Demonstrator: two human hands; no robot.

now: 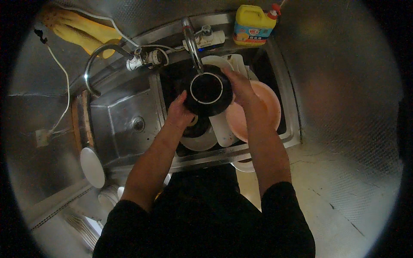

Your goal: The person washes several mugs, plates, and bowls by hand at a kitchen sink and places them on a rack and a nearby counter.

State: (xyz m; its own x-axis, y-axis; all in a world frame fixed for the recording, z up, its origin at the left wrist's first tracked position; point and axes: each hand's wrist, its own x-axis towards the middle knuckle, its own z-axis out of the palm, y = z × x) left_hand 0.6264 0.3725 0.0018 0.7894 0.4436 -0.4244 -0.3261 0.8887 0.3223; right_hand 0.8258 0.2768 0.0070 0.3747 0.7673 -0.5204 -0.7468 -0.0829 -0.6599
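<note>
A dark round bowl or plate point(211, 109) is held bottom-up, its pale foot ring showing, under the spout of a chrome faucet point(192, 45) over the right sink basin. My left hand point(181, 111) grips its left edge, and my right hand point(237, 85) grips its right side. Whether water runs is not clear. Below, in the basin, lie a pink round basin point(237, 121), a white elongated dish point(222, 135), a pale round dish point(200, 143) and another dark dish point(198, 129). More white dishes point(217, 61) lie behind the held piece.
A yellow detergent jug point(255, 27) stands at the back right. The left basin point(129, 142) has a drain, with a curved faucet point(103, 48) above. Yellow rubber gloves point(80, 32) lie at the back left, near a white cable. A white plate point(93, 167) is at the left edge.
</note>
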